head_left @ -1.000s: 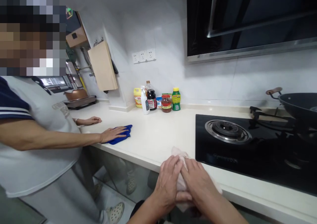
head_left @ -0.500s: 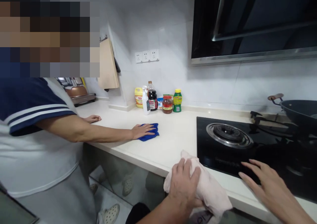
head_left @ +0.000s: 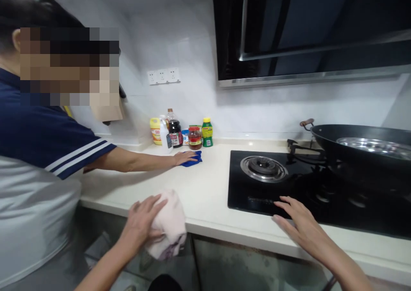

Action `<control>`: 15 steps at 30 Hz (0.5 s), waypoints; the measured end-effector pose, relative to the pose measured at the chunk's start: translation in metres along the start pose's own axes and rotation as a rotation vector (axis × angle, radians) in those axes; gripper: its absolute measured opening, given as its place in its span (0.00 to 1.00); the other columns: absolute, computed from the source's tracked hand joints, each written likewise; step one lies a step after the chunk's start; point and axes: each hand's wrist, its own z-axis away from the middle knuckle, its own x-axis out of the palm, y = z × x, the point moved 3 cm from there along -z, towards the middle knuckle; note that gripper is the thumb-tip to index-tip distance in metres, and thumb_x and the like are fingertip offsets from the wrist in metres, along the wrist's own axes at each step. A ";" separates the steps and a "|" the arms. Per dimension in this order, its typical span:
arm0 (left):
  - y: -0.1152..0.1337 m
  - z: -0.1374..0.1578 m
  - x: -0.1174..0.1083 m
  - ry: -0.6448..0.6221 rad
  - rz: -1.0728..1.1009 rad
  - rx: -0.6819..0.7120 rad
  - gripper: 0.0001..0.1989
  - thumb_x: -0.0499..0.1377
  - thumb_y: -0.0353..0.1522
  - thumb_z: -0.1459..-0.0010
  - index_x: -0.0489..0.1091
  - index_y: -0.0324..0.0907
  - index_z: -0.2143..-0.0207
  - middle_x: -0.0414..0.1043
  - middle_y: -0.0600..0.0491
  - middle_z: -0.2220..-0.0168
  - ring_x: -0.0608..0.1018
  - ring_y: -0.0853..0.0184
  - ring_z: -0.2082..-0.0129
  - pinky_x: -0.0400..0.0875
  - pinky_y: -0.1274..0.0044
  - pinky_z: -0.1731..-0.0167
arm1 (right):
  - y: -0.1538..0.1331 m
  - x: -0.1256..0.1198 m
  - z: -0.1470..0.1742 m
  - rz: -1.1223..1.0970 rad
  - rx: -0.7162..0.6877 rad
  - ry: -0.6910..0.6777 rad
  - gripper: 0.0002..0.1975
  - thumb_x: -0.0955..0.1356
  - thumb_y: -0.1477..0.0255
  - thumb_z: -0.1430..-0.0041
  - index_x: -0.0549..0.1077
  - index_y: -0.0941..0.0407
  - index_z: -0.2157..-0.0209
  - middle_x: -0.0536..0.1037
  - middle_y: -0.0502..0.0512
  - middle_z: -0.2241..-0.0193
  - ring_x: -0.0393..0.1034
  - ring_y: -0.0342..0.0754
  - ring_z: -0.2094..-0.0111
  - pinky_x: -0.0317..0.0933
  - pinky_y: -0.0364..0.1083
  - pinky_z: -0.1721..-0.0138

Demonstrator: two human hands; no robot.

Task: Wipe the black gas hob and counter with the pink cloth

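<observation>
My left hand grips a pale pink cloth at the front edge of the white countertop. The cloth is bunched up, and part of it hangs past the edge with dark markings low down. My right hand holds nothing. Its fingers are apart, over the front edge of the black gas hob; whether they touch the glass I cannot tell.
At left, a co-worker's hand presses a blue cloth on the counter. Several bottles and jars, including a green bottle, stand by the wall. A wok rests on the right burner, and a range hood hangs above.
My left hand has carried the pink cloth leftward along the counter edge, away from the hob. The co-worker's hand has pushed the blue cloth farther back. My view has turned right.
</observation>
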 end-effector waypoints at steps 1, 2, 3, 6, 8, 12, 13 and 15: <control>-0.009 0.000 -0.008 -0.030 -0.067 -0.028 0.35 0.70 0.36 0.54 0.71 0.55 0.40 0.70 0.44 0.38 0.71 0.43 0.40 0.62 0.52 0.43 | 0.008 -0.003 0.002 0.004 -0.002 -0.006 0.26 0.61 0.51 0.32 0.75 0.50 0.44 0.70 0.60 0.39 0.62 0.61 0.36 0.60 0.64 0.38; -0.016 -0.001 -0.015 -0.048 -0.141 -0.071 0.35 0.68 0.33 0.53 0.71 0.55 0.40 0.70 0.44 0.39 0.72 0.43 0.41 0.63 0.53 0.44 | 0.018 -0.007 0.004 0.016 0.000 0.008 0.26 0.61 0.50 0.33 0.75 0.50 0.45 0.70 0.60 0.39 0.62 0.62 0.36 0.59 0.65 0.38; -0.020 0.000 -0.021 -0.066 -0.199 -0.098 0.34 0.65 0.31 0.52 0.71 0.55 0.40 0.72 0.45 0.41 0.73 0.44 0.43 0.65 0.53 0.46 | 0.030 -0.012 0.006 0.034 0.006 0.037 0.26 0.61 0.50 0.33 0.76 0.50 0.46 0.71 0.61 0.39 0.63 0.63 0.37 0.58 0.66 0.38; -0.025 0.002 -0.023 -0.099 -0.190 -0.048 0.33 0.59 0.30 0.48 0.70 0.49 0.38 0.75 0.44 0.46 0.76 0.48 0.48 0.71 0.58 0.49 | 0.070 -0.027 0.019 0.075 0.053 0.144 0.27 0.61 0.50 0.34 0.77 0.53 0.48 0.72 0.65 0.42 0.65 0.65 0.39 0.59 0.67 0.39; -0.027 0.007 -0.015 -0.072 -0.062 0.037 0.32 0.56 0.31 0.44 0.67 0.47 0.35 0.75 0.45 0.44 0.76 0.51 0.46 0.72 0.63 0.46 | 0.091 -0.037 0.030 0.063 0.096 0.170 0.27 0.61 0.49 0.35 0.77 0.53 0.49 0.73 0.65 0.43 0.67 0.65 0.41 0.61 0.67 0.40; -0.034 0.020 0.004 0.008 0.102 0.095 0.33 0.53 0.39 0.37 0.53 0.60 0.29 0.66 0.56 0.33 0.70 0.53 0.35 0.71 0.64 0.41 | 0.107 -0.050 0.044 -0.040 0.200 0.136 0.25 0.63 0.49 0.34 0.77 0.49 0.48 0.72 0.61 0.42 0.67 0.62 0.41 0.71 0.58 0.48; -0.034 0.022 0.008 0.012 0.113 0.100 0.34 0.52 0.40 0.36 0.49 0.64 0.29 0.63 0.59 0.32 0.68 0.53 0.34 0.71 0.63 0.40 | 0.108 -0.053 0.045 -0.047 0.206 0.137 0.24 0.63 0.49 0.34 0.76 0.49 0.48 0.72 0.60 0.41 0.67 0.61 0.40 0.71 0.57 0.48; -0.032 0.024 0.015 0.021 0.091 0.082 0.35 0.50 0.40 0.34 0.41 0.69 0.28 0.60 0.63 0.31 0.65 0.56 0.32 0.70 0.61 0.39 | 0.112 -0.058 0.045 -0.013 0.186 0.176 0.24 0.63 0.50 0.34 0.76 0.50 0.48 0.73 0.61 0.42 0.67 0.62 0.40 0.67 0.60 0.43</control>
